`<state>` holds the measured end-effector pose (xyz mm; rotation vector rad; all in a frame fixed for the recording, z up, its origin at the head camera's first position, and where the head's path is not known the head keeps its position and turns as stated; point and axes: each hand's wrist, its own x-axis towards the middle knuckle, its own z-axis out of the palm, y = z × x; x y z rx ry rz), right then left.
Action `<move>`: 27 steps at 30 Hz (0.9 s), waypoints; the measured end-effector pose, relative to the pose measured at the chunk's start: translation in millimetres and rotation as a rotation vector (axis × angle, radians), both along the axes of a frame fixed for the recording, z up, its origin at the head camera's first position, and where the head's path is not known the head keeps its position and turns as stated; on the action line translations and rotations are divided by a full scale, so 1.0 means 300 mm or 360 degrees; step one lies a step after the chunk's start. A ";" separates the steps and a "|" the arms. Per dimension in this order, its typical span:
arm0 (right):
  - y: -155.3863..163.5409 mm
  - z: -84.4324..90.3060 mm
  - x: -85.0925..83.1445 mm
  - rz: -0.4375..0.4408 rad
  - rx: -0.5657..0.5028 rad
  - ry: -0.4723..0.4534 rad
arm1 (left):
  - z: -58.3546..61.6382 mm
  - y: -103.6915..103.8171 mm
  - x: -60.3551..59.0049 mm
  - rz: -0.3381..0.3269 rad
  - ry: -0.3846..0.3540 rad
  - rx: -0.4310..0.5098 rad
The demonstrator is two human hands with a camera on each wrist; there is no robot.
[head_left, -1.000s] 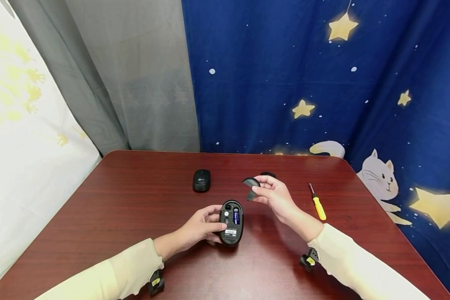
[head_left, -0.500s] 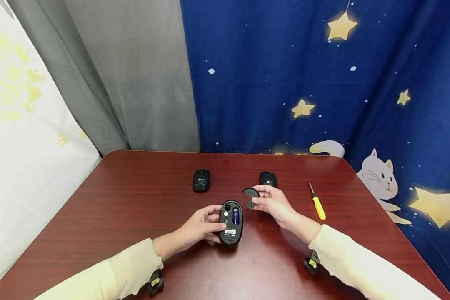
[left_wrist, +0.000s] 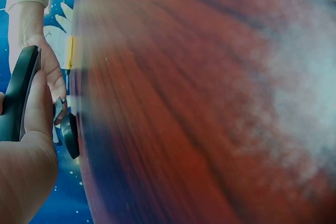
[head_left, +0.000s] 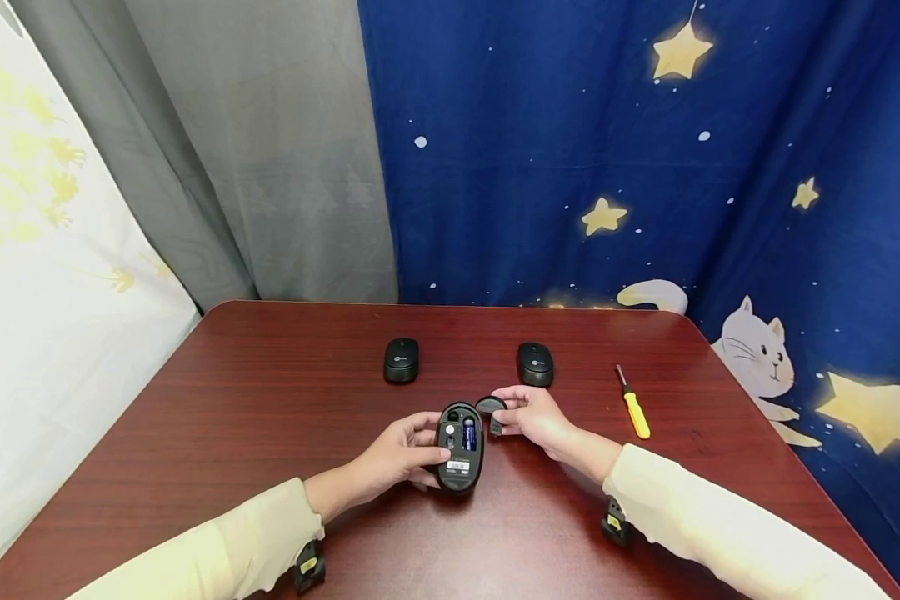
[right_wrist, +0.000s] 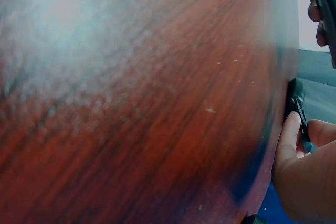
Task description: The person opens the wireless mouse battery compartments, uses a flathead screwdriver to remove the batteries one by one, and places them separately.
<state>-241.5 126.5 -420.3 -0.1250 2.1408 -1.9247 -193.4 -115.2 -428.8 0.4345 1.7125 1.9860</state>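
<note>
My left hand (head_left: 403,452) grips a black computer mouse (head_left: 461,445) turned belly-up, its battery bay uncovered with a blue battery (head_left: 468,433) showing. In the left wrist view the mouse (left_wrist: 18,95) appears edge-on against my thumb. My right hand (head_left: 534,417) pinches the round black battery cover (head_left: 491,408) just right of the mouse's far end, close to it; whether they touch I cannot tell. The cover (left_wrist: 70,135) also shows in the left wrist view, and as a dark edge by my fingers in the right wrist view (right_wrist: 295,99).
Two more black mice lie farther back on the dark red wooden table (head_left: 270,400): one at the left (head_left: 401,360), one at the right (head_left: 535,364). A yellow-handled screwdriver (head_left: 633,406) lies to the right. Curtains hang behind the table.
My right hand has carried the battery cover down and leftward toward the held mouse, uncovering the right-hand mouse behind it. The left hand and its mouse have stayed put.
</note>
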 end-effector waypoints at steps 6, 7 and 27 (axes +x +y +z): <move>-0.011 -0.022 -0.007 -0.0025 0.0069 0.0037 | -0.005 -0.004 -0.001 -0.0004 -0.0004 -0.0006; -0.013 -0.024 -0.009 -0.0035 0.0076 0.0037 | -0.005 -0.004 -0.002 -0.0005 -0.0004 -0.0003; -0.029 -0.037 -0.026 -0.0164 0.0718 0.0264 | -0.007 -0.005 0.003 0.0006 -0.0005 0.0016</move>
